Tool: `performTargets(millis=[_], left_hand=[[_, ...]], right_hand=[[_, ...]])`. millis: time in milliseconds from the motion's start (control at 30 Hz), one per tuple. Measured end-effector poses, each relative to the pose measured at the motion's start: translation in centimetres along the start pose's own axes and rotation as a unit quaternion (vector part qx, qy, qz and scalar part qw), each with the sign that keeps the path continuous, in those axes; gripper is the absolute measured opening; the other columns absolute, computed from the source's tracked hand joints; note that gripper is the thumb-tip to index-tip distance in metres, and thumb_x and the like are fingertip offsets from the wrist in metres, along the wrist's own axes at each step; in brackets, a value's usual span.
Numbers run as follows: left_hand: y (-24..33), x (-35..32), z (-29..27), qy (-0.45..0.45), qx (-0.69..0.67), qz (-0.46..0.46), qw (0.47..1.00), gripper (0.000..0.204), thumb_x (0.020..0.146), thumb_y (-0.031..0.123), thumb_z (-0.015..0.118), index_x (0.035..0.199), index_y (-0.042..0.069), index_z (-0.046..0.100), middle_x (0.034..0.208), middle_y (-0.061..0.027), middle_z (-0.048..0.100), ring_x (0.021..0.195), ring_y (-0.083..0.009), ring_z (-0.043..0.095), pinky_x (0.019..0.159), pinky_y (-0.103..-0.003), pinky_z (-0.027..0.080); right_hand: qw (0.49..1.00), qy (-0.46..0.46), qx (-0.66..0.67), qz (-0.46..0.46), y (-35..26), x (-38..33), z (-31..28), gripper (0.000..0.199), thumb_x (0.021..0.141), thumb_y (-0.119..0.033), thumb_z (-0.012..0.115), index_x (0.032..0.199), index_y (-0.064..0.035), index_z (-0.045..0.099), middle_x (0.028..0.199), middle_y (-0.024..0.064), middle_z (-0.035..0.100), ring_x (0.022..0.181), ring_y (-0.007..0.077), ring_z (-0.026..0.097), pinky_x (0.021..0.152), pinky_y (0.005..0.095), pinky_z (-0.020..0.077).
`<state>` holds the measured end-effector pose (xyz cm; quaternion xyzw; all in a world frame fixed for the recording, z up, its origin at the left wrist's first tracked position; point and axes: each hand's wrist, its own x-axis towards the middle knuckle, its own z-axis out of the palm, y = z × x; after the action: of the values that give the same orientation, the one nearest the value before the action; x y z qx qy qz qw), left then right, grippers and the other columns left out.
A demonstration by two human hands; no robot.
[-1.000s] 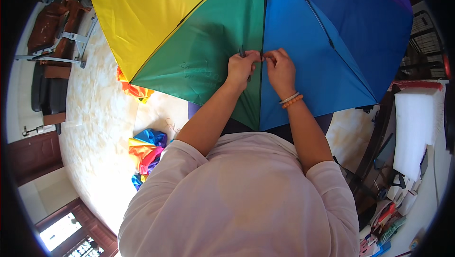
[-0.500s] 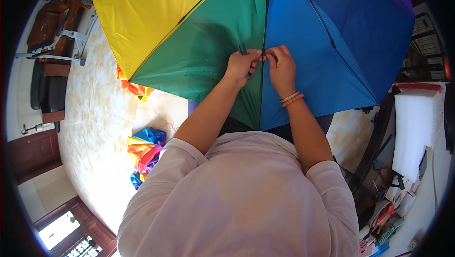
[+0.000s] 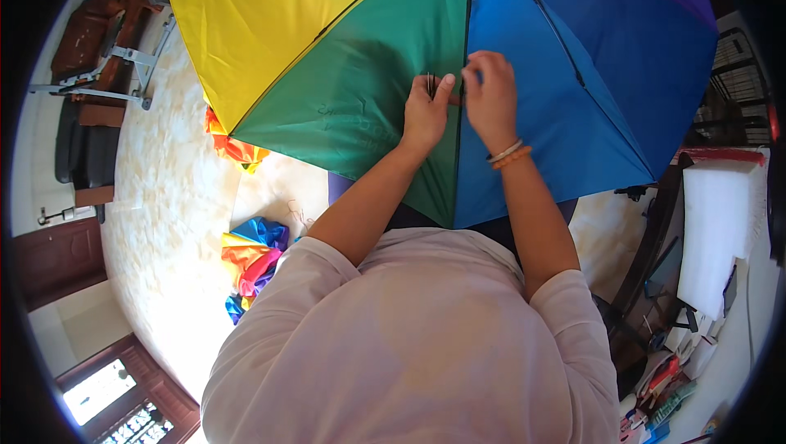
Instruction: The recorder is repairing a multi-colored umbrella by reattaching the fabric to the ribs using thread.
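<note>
An opened multicolour umbrella (image 3: 393,137) is spread inside-up before me, with its dark ribs showing. My left hand (image 3: 425,120) lies over the green panel, closed on a small dark tool with slim prongs (image 3: 431,83); its exact kind is not clear. Across the dark rib (image 3: 463,26) between the green and blue panels, my right hand (image 3: 491,98) is raised over the blue panel. Its thumb and forefinger are pinched together close to the rib. Whatever they hold is too small to make out.
Bundles of rainbow cloth (image 3: 254,255) lie on the pale floor to the left, another bundle (image 3: 233,145) by the yellow panel. A brown padded seat on a metal frame (image 3: 98,51) stands far left. White foam (image 3: 718,223) and cluttered items (image 3: 659,391) are at right.
My right hand has lifted slightly up and turned at the rib. My left hand has shifted a little right and turned, its tool now pointing up between the fingers.
</note>
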<state>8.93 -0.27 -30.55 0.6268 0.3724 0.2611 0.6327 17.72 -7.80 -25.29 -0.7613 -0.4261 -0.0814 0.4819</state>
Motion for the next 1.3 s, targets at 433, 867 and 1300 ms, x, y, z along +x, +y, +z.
performTargets(millis=[433,867,1300], left_hand=[[3.4,-1.2,0.3,-0.01,0.436,0.186,0.881,0.025,0.075,0.011,0.072,0.092,0.001,0.056,0.069,-0.0043,0.058,0.055,-0.0143,0.05,0.055,-0.029,0.043],[4.5,1.6,-0.9,-0.043,-0.033,-0.07,0.996,0.007,0.08,0.008,0.067,0.079,0.002,0.065,0.067,-0.0021,0.059,0.054,-0.0084,0.045,0.05,-0.02,0.036],[1.4,1.9,-0.1,-0.006,0.04,0.069,0.997,0.007,0.082,0.008,0.061,0.075,0.006,0.061,0.069,-0.0039,0.061,0.05,-0.0111,0.045,0.046,-0.024,0.037]], right_hand=[[0.927,-0.031,0.303,0.219,-2.8,1.2,-6.7,0.006,0.093,-0.005,0.048,0.094,-0.0027,0.054,0.075,0.0057,0.058,0.074,0.0111,0.055,0.069,0.0238,0.046],[0.948,-0.312,0.006,0.068,1.8,-0.5,-4.9,0.01,0.082,-0.005,0.059,0.091,0.0003,0.063,0.083,0.0041,0.059,0.072,0.013,0.054,0.065,0.0291,0.0439],[0.915,-0.144,0.227,0.301,1.5,-1.4,-0.4,0.008,0.088,-0.007,0.056,0.09,0.0011,0.057,0.088,0.01,0.062,0.074,0.0162,0.064,0.064,0.0276,0.05]])
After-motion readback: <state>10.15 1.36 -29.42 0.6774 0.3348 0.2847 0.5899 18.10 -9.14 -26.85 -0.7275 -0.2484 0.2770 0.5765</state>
